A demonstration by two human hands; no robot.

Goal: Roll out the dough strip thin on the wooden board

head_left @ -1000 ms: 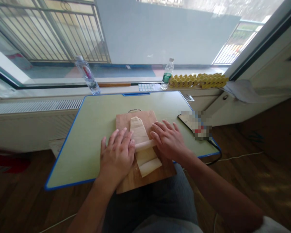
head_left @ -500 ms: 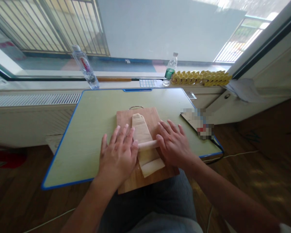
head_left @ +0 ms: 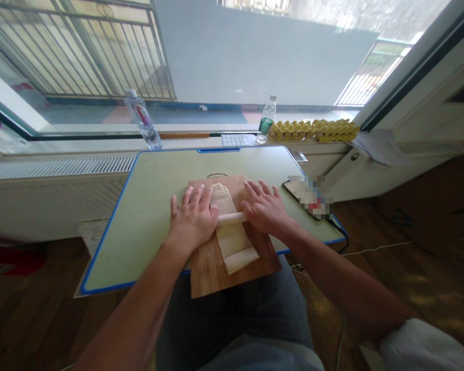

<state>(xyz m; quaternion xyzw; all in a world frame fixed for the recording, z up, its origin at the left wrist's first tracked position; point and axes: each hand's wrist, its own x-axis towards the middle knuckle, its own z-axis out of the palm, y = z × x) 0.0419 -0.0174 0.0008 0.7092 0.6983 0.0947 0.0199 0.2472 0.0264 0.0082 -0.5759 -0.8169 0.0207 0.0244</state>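
Observation:
A pale rolling pin [head_left: 231,218] lies across a long flat strip of dough [head_left: 232,242], roughly at mid-length. The strip's near end has a raised or folded band, and its far end is rounded. Under the dough is a wooden cutting board [head_left: 211,273], whose near edge sticks out past the table over my lap. My left hand [head_left: 195,214] rests flat over the pin's left end, fingers stretched forward and apart. Over the right end lies my right hand [head_left: 265,208], also open with spread fingers. Both pin ends are hidden under my palms.
The board sits on a pale green table [head_left: 139,226] with a blue rim. A phone-like device [head_left: 309,198], partly blurred out, lies at the right with a cable. On the sill stand two plastic bottles, a left one [head_left: 143,121] and a right one [head_left: 266,121], beside yellow egg-carton trays [head_left: 313,131].
Both hands have pushed the rolling pin forward along the dough, away from my body. The camera view has also shifted slightly.

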